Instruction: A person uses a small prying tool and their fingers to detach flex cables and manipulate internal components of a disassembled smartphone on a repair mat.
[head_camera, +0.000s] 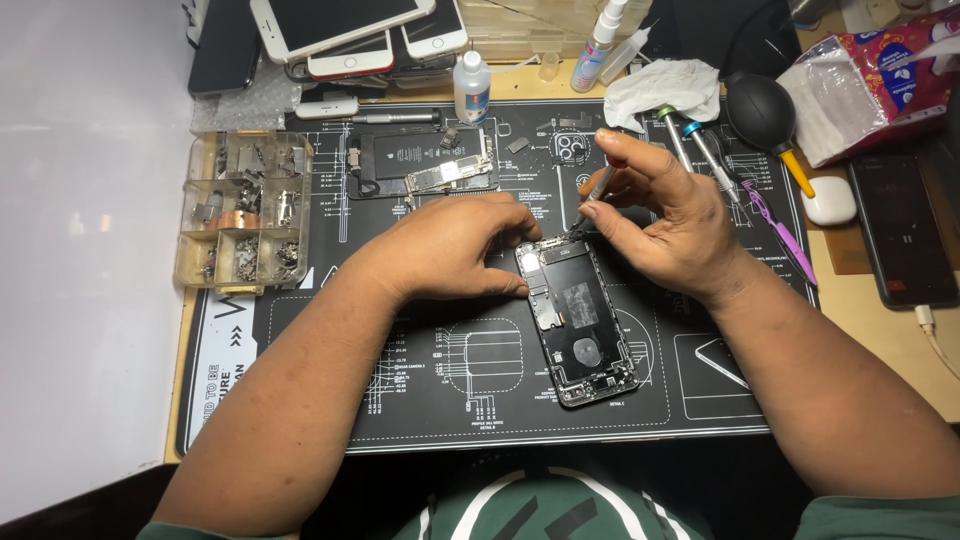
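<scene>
Opened phone (578, 325): slim metal shell, screen off, insides bare; dark glossy plates, a round disc low down, a pale square patch near the top. Lies at the mat's centre, top end tilted toward 11 o'clock.
Mat (440, 400): black, flat, matte, printed with thin white outlines and diagrams.
Left hand (450, 245): palm down, fingers curled, pressing on the phone's upper left edge; wrist and forearm run off toward 7 o'clock.
Right hand (660, 215): raised at 1 o'clock of the phone, thumb and fingers pinched around a thin screwdriver (598, 190); forearm comes in from 5 o'clock.
Screwdriver: narrow metal shaft with a touch of red at the grip, slanted, tip down at the phone's top edge.
Parts tray (245, 210): clear plastic, square compartments, small metal bits and a copper-coloured piece inside; at 9 o'clock of the phone, on the mat's left edge.
Loose board and battery (420, 165): black slab with a thin silvery circuit strip lying on it, at 11 o'clock.
Small bottle (472, 88): white plastic, squat, at 12 o'clock.
Air blower (762, 108): black rubber bulb, yellow nozzle, at 2 o'clock.
Crumpled cloth (660, 88): white, soft, beside the blower.
Stacked phones (350, 30): white-faced, glossy, piled at the far edge.
</scene>
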